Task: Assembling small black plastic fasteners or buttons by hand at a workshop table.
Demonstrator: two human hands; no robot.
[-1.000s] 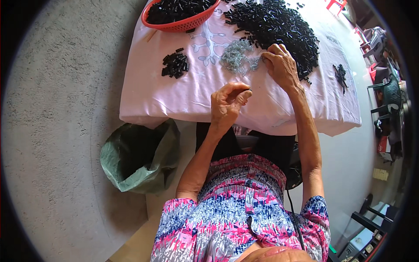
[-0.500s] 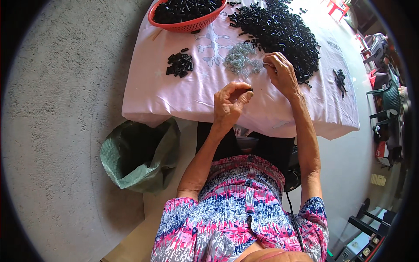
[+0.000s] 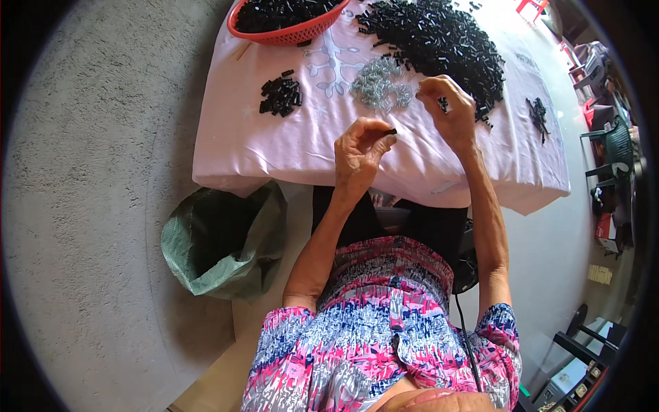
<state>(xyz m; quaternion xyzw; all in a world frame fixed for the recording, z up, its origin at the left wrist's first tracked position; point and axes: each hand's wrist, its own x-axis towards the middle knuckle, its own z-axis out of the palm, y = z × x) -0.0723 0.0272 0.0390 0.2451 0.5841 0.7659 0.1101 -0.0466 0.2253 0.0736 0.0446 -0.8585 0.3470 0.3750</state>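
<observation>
My left hand (image 3: 360, 152) is closed, pinching a small black plastic piece (image 3: 392, 131) between thumb and forefinger above the near part of the table. To its right, my right hand (image 3: 449, 113) is raised with thumb and fingers brought together. Whatever its fingertips hold is too small to make out. Just left of those fingertips lies a loose heap of small silvery, spring-like pieces (image 3: 377, 86). Beyond my right hand spreads a large pile of black pieces (image 3: 439, 44) of the same sort. A smaller group of black pieces (image 3: 280, 95) lies on the left.
A red plastic basket (image 3: 292, 34) full of black pieces stands at the far left of the pink cloth-covered table (image 3: 240, 147). A few black pieces (image 3: 537, 118) lie far right. On the floor, an open green woven sack (image 3: 195, 257) stands by the table's left corner.
My right hand has drawn slightly away from the silvery heap, its fingers tilted differently. The black piece in my left hand shows more now. The whole view has shifted a little.
</observation>
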